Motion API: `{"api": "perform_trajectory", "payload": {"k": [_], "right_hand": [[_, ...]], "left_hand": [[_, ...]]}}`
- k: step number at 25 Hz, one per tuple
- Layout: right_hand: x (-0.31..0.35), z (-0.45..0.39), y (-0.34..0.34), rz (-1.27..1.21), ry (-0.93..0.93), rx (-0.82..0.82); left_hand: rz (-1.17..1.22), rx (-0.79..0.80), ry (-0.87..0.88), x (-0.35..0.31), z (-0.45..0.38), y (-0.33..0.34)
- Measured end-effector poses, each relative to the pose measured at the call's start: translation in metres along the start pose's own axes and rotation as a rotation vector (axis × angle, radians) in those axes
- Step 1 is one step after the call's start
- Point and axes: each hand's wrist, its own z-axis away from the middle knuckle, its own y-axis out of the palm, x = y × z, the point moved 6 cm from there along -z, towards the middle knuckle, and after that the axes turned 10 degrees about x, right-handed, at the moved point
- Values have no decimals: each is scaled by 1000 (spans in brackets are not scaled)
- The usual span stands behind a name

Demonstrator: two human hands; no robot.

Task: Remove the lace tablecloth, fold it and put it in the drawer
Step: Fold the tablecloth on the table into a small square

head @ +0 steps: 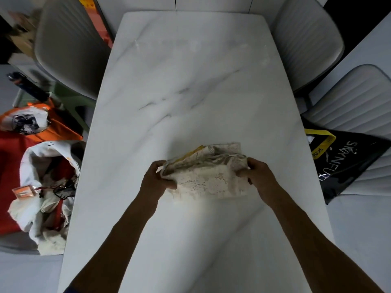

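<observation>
Leftmost, off the bench: an orange bag (40, 121) and a red cloth (10, 166) on the floor, then a white sack (38, 187) gaping open with crumpled fabric inside and a small orange tag (22, 192) beside its mouth. Bench (190, 81): white marbled top, running away from the person, bare of covering, so the removal step looks done. Left hand (156, 178): fingers curled round the left end of the cloth, thumb on top, pinching the layers together. Lace tablecloth (206, 172): cream, already gathered into a thick, compact bundle resting on the near half of the bench between the two hands; a yellow patch shows among the upper folds, its nature unclear. Right hand (257, 173): gripping the right end likewise, probably to keep the folds from springing apart while the bundle is squared or lifted. Folding seems nearly finished; stowing remains. Drawer: not in view. Right of the bench: a black bag (347, 166) with yellow handle and white lettering, lying on a pale chair (359, 102). Further grey chairs stand at the far corners.
</observation>
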Motion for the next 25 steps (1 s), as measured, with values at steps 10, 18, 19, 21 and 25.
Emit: {"api": "perform_trajectory", "payload": {"k": [10, 18, 19, 21, 25], "right_hand": [[-101, 93, 13, -152, 210, -117], [-88, 90, 34, 472, 225, -137], [-87, 87, 33, 477, 219, -136], [-85, 83, 31, 481, 189, -139], [-85, 85, 32, 357, 185, -181]], "left_hand": [[-765, 229, 197, 76, 93, -4], [-609, -338, -132, 105, 102, 17], [-652, -345, -159, 106, 103, 18], [-665, -306, -235, 108, 103, 20], [438, -407, -361, 143, 121, 30]]}}
